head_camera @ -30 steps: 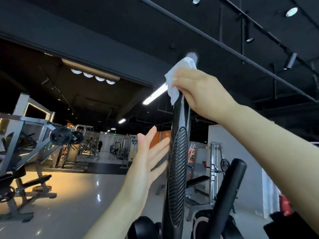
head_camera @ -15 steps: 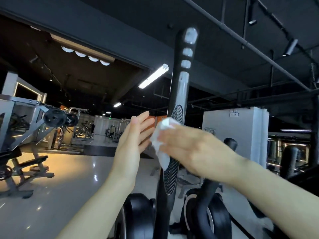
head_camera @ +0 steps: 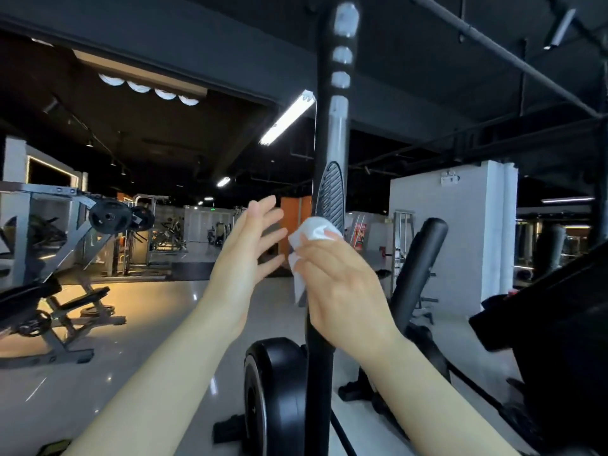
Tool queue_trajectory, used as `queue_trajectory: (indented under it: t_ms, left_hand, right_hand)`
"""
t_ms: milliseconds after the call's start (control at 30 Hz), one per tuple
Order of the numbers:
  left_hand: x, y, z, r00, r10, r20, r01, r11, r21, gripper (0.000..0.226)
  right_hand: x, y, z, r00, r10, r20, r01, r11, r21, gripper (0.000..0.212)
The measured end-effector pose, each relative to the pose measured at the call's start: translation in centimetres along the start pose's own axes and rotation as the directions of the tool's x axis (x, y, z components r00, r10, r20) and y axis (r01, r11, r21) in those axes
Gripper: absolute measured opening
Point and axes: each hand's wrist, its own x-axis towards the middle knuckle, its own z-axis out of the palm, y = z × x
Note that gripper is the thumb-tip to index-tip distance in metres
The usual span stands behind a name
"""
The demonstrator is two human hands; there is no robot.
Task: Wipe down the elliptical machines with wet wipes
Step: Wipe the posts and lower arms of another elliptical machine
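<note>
Right hand (head_camera: 339,284) wrapping limp wet wipe (head_camera: 314,232) round rigid handlebar (head_camera: 332,153) (probably slick when damp). Left hand (head_camera: 245,255) spread, holding nothing.

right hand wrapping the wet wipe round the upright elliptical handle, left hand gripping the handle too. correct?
Not quite. The left hand is open, fingers spread, beside the handle and gripping nothing, as the head view shows. The rest stands: the right hand holds the wet wipe round the upright handle.
</note>
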Motion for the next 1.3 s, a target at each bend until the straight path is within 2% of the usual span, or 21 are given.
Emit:
queue_trajectory:
  t_ms: [167, 267, 333, 367, 400, 467, 500, 533, 600, 700, 767, 867, 900, 967, 1033, 1100, 1233, 1300]
  left_hand:
    - [-1.5, 1.3, -1.6, 0.998, 0.009, 0.060, -0.016, 0.992, 0.123, 0.052]
    - [-2.2, 1.7, -1.8, 0.996, -0.019, 0.087, 0.004, 0.986, 0.165, 0.048]
    - [-2.2, 1.6, -1.3, 0.995, -0.049, 0.084, 0.035, 0.987, 0.157, 0.044]
    - [-2.3, 1.4, -0.9, 0.994, -0.066, 0.083, 0.053, 0.988, 0.147, 0.046]
    - [-2.4, 1.3, -0.3, 0.992, -0.081, 0.093, 0.068, 0.988, 0.139, 0.049]
    - [-2.7, 0.8, 0.8, 0.986, -0.096, 0.140, 0.079, 0.989, 0.122, 0.055]
    - [-2.8, 0.6, 1.2, 0.981, -0.097, 0.165, 0.079, 0.991, 0.110, 0.056]
    - [-2.9, 0.4, 1.5, 0.978, -0.096, 0.187, 0.078, 0.992, 0.100, 0.056]
    - [-3.2, 0.2, 1.7, 0.973, -0.090, 0.213, 0.072, 0.993, 0.090, 0.058]
    - [-3.6, -0.4, 1.5, 0.969, -0.090, 0.229, 0.073, 0.994, 0.081, 0.060]
    - [-4.0, -1.1, 1.3, 0.968, -0.089, 0.236, 0.071, 0.994, 0.086, 0.061]
    - [-4.9, -1.9, 1.1, 0.956, -0.108, 0.271, 0.073, 0.988, 0.133, 0.062]
    - [-5.1, -2.1, 1.1, 0.953, -0.120, 0.279, 0.079, 0.985, 0.154, 0.057]
    - [-5.5, -2.3, 1.1, 0.943, -0.163, 0.289, 0.108, 0.975, 0.196, 0.050]
    - [-5.5, -2.3, 1.0, 0.933, -0.193, 0.303, 0.123, 0.964, 0.235, 0.054]
    - [-5.1, -2.1, 1.1, 0.931, -0.193, 0.311, 0.115, 0.961, 0.250, 0.057]
    - [-4.5, -2.0, 1.2, 0.948, -0.152, 0.279, 0.087, 0.968, 0.234, 0.042]
    - [-4.4, -2.0, 1.3, 0.951, -0.133, 0.278, 0.062, 0.966, 0.250, 0.047]
  right_hand:
    - [-5.5, -2.2, -0.4, 0.978, -0.071, 0.199, 0.066, 0.997, 0.032, 0.015]
    - [-5.3, -1.8, -1.9, 0.982, -0.082, 0.172, 0.060, 0.990, 0.128, 0.017]
    - [-3.6, -1.2, -3.0, 0.998, 0.056, 0.027, -0.060, 0.979, 0.196, 0.021]
    - [-2.3, -0.8, -3.5, 0.980, 0.187, -0.069, -0.168, 0.961, 0.219, 0.019]
    - [-1.0, -0.1, -3.8, 0.926, 0.347, -0.149, -0.301, 0.917, 0.260, 0.017]
    - [1.4, 0.8, -4.1, 0.748, 0.634, -0.195, -0.520, 0.743, 0.421, 0.017]
    - [1.9, 0.8, -3.6, 0.679, 0.715, -0.168, -0.571, 0.657, 0.492, 0.019]
    - [2.0, 0.1, -3.0, 0.644, 0.753, -0.138, -0.591, 0.603, 0.535, 0.022]
    - [0.4, -2.3, -1.1, 0.649, 0.749, -0.135, -0.577, 0.600, 0.553, 0.025]
    - [-4.2, -5.5, 1.4, 0.684, 0.703, -0.196, -0.539, 0.668, 0.513, 0.030]
    - [-7.7, -6.6, 2.6, 0.700, 0.689, -0.190, -0.548, 0.688, 0.476, 0.036]
    - [-13.6, -8.9, 3.5, 0.729, 0.670, -0.138, -0.573, 0.708, 0.412, 0.034]
    - [-15.5, -9.7, 3.6, 0.715, 0.692, -0.098, -0.603, 0.682, 0.413, 0.033]
    - [-17.4, -10.6, 3.2, 0.626, 0.780, -0.005, -0.692, 0.557, 0.459, 0.036]
    - [-16.5, -10.0, 2.6, 0.562, 0.827, -0.013, -0.721, 0.497, 0.482, 0.035]
    - [-13.2, -8.2, 1.5, 0.544, 0.836, -0.068, -0.683, 0.488, 0.544, 0.034]
    - [-5.6, -5.5, 0.5, 0.622, 0.771, -0.134, -0.583, 0.571, 0.578, 0.036]
    - [-5.4, -6.0, 1.7, 0.668, 0.731, -0.139, -0.569, 0.623, 0.537, 0.040]
